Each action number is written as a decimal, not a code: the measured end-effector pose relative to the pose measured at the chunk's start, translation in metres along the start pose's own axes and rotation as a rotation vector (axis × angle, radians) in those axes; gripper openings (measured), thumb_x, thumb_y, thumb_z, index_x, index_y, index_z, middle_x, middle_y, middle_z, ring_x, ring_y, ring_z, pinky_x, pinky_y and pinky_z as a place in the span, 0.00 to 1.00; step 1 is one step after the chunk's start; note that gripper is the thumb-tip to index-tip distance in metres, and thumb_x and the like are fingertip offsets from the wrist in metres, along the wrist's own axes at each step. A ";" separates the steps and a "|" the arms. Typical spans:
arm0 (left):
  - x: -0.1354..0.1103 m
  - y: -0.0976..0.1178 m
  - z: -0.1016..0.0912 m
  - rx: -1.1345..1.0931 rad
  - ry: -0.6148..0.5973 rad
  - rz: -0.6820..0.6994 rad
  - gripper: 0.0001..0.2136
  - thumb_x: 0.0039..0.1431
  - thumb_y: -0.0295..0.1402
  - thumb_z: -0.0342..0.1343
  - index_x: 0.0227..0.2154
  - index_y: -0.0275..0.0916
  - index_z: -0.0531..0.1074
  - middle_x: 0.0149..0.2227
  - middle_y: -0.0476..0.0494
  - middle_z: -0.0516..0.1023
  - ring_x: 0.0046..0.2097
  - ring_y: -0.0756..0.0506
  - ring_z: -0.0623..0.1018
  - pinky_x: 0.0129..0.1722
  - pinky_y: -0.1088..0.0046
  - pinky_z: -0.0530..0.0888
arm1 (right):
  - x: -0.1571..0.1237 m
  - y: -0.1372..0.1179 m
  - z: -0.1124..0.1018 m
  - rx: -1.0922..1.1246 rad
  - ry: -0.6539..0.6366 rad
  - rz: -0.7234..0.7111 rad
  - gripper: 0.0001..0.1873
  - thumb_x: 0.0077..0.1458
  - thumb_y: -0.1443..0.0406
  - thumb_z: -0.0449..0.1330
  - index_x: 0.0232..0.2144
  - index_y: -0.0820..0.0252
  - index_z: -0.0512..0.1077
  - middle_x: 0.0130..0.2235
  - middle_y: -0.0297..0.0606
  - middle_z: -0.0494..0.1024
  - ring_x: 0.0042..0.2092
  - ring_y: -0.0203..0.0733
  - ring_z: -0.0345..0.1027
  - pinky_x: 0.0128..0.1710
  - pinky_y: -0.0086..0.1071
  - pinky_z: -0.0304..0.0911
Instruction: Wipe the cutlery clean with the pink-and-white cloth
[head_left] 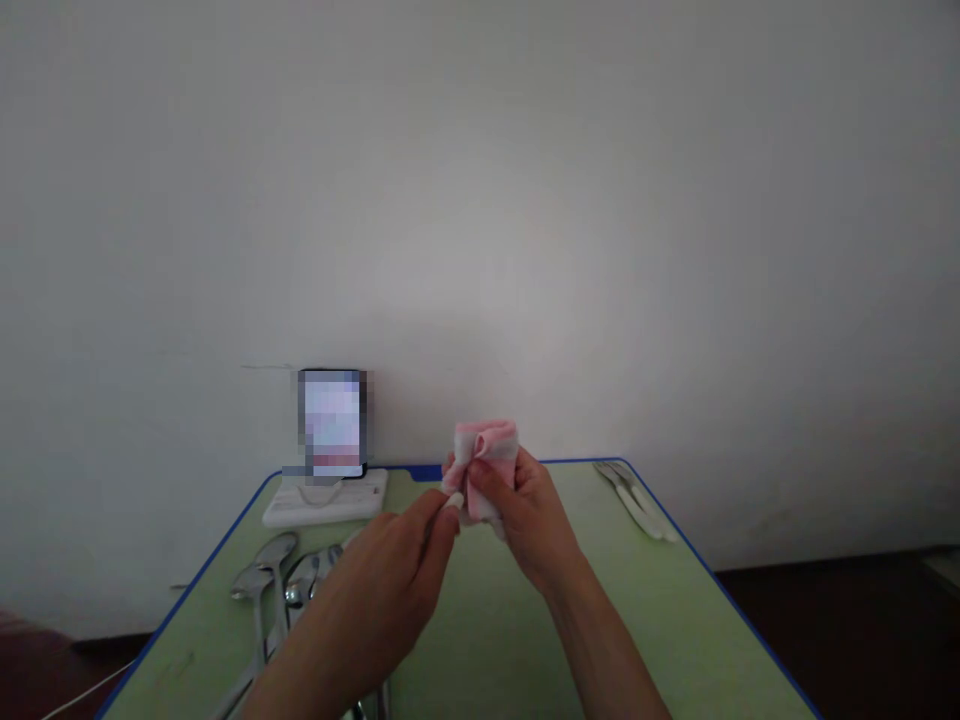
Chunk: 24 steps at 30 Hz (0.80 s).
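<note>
Over the middle of the table, my right hand (529, 510) is closed round a folded pink-and-white cloth (491, 440), its thumb pressing on the front. My left hand (409, 560) grips a white-handled utensil (454, 500). Only a bit of the pale handle shows at the fingertips; the other end is hidden in the cloth, so I cannot tell its kind. Several metal spoons (277, 550) lie on the left of the table, partly covered by my left forearm. At the far right edge, forks with white handles (637, 505) lie side by side.
The green table (495, 640) has a blue rim and stands against a pale wall (480, 200). A phone (334, 425) with a blurred screen stands upright at the back left on a white stand (326, 500).
</note>
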<state>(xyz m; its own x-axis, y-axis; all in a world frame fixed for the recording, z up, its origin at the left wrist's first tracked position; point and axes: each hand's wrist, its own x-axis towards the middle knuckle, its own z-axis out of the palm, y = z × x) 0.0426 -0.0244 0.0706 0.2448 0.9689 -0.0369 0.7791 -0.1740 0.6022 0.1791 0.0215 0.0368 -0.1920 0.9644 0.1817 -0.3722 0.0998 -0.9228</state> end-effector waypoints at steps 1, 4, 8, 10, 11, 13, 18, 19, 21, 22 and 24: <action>0.000 0.000 0.000 0.002 -0.010 0.003 0.15 0.63 0.39 0.33 0.32 0.42 0.65 0.26 0.47 0.72 0.30 0.44 0.71 0.30 0.70 0.59 | 0.000 -0.002 -0.003 -0.043 -0.011 0.000 0.13 0.49 0.59 0.62 0.34 0.61 0.71 0.31 0.37 0.77 0.30 0.36 0.68 0.31 0.29 0.63; 0.000 -0.002 -0.001 -0.006 -0.034 0.014 0.15 0.63 0.40 0.34 0.31 0.42 0.64 0.25 0.48 0.70 0.30 0.44 0.71 0.31 0.70 0.59 | -0.002 -0.013 -0.009 -0.167 -0.036 0.031 0.14 0.48 0.58 0.62 0.34 0.62 0.70 0.28 0.36 0.76 0.26 0.34 0.66 0.25 0.28 0.61; 0.001 -0.005 -0.006 -0.050 -0.020 0.035 0.16 0.63 0.41 0.35 0.28 0.42 0.64 0.25 0.50 0.70 0.30 0.45 0.70 0.31 0.70 0.59 | -0.003 -0.018 -0.008 -0.280 0.015 0.036 0.14 0.50 0.56 0.60 0.32 0.62 0.71 0.26 0.34 0.74 0.24 0.33 0.63 0.24 0.26 0.59; 0.002 -0.008 -0.009 -0.081 0.022 0.027 0.16 0.63 0.42 0.35 0.27 0.42 0.64 0.25 0.50 0.70 0.30 0.46 0.70 0.31 0.71 0.59 | -0.003 -0.017 -0.002 -0.210 0.084 -0.015 0.15 0.51 0.54 0.58 0.33 0.61 0.70 0.29 0.35 0.75 0.27 0.33 0.65 0.26 0.26 0.60; 0.002 -0.008 -0.010 -0.098 0.045 0.018 0.16 0.62 0.43 0.36 0.27 0.42 0.64 0.25 0.50 0.70 0.30 0.46 0.70 0.31 0.71 0.59 | -0.002 -0.017 0.001 -0.123 0.102 -0.039 0.15 0.52 0.54 0.57 0.35 0.60 0.70 0.32 0.35 0.76 0.30 0.35 0.66 0.29 0.27 0.62; 0.001 -0.009 -0.012 -0.121 0.070 0.001 0.17 0.62 0.44 0.35 0.28 0.42 0.64 0.25 0.50 0.70 0.30 0.46 0.70 0.31 0.71 0.59 | -0.003 -0.018 0.007 0.112 0.086 -0.047 0.17 0.54 0.52 0.54 0.39 0.56 0.70 0.39 0.36 0.76 0.39 0.38 0.68 0.36 0.29 0.64; 0.000 -0.006 -0.013 -0.084 0.065 0.006 0.16 0.63 0.43 0.36 0.28 0.42 0.64 0.25 0.50 0.70 0.29 0.46 0.70 0.29 0.72 0.59 | -0.003 -0.027 0.010 0.437 0.006 0.134 0.23 0.56 0.48 0.45 0.39 0.53 0.71 0.43 0.38 0.76 0.44 0.44 0.69 0.38 0.37 0.66; 0.000 -0.005 -0.013 -0.080 0.059 0.010 0.16 0.63 0.43 0.36 0.28 0.42 0.64 0.25 0.50 0.70 0.29 0.46 0.70 0.29 0.72 0.59 | -0.002 -0.027 0.008 0.459 0.028 0.144 0.22 0.56 0.49 0.46 0.39 0.53 0.72 0.42 0.38 0.77 0.44 0.44 0.70 0.37 0.38 0.67; 0.001 -0.005 -0.012 -0.070 0.041 0.015 0.16 0.63 0.42 0.36 0.28 0.42 0.63 0.25 0.50 0.71 0.29 0.46 0.71 0.29 0.72 0.60 | 0.001 -0.026 0.005 0.486 0.090 0.134 0.18 0.56 0.52 0.48 0.39 0.53 0.72 0.39 0.37 0.77 0.42 0.43 0.70 0.37 0.37 0.67; 0.001 -0.005 -0.012 -0.061 0.031 0.014 0.16 0.63 0.42 0.36 0.28 0.42 0.64 0.25 0.50 0.70 0.29 0.46 0.71 0.30 0.72 0.60 | 0.002 -0.024 0.004 0.486 0.114 0.122 0.17 0.56 0.53 0.50 0.39 0.53 0.72 0.38 0.36 0.78 0.41 0.42 0.71 0.38 0.36 0.67; 0.001 -0.006 -0.011 -0.043 0.019 0.008 0.16 0.63 0.42 0.35 0.29 0.42 0.64 0.24 0.50 0.70 0.29 0.46 0.71 0.30 0.72 0.60 | 0.004 -0.020 0.004 0.440 0.135 0.092 0.17 0.55 0.53 0.51 0.40 0.54 0.72 0.36 0.35 0.78 0.39 0.40 0.71 0.38 0.35 0.66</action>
<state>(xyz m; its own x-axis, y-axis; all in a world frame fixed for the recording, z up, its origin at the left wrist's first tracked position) 0.0322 -0.0203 0.0759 0.2396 0.9707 -0.0170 0.7517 -0.1744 0.6360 0.1822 0.0224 0.0579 -0.1335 0.9905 0.0335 -0.7142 -0.0727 -0.6962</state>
